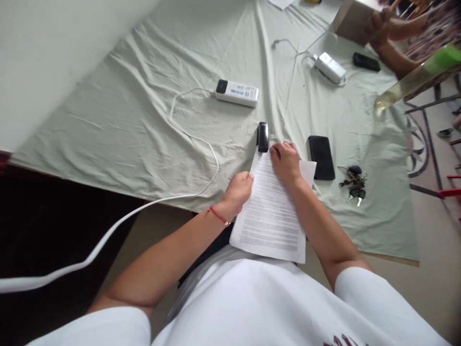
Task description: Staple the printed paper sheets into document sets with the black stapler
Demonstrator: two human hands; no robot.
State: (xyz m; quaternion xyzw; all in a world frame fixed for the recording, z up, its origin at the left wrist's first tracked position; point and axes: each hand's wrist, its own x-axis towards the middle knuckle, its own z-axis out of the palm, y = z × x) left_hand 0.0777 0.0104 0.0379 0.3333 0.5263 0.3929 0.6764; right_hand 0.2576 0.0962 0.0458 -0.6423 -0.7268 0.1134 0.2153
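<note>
Printed sheets of paper (270,216) lie partly on the cloth-covered table and reach over its front edge towards my body. My left hand (238,192) is closed on their left edge, thumb on top. Across the upper part of the sheets rests my right hand (286,162), its fingers curled over near the top edge; the fingertips are partly hidden. A black stapler (263,137) is at the sheets' upper left corner, just beside my right hand's fingers. Whether its jaws enclose the corner, I cannot tell. Another sheet's corner (309,172) sticks out right of my right wrist.
A black phone (321,157) and a bunch of keys (355,182) lie to the right. Beyond are a white power strip (236,93) with a cord, a white adapter (329,67), another phone (366,62) and a green-capped bottle (414,81). Another person's hands (382,29) touch a box (355,21).
</note>
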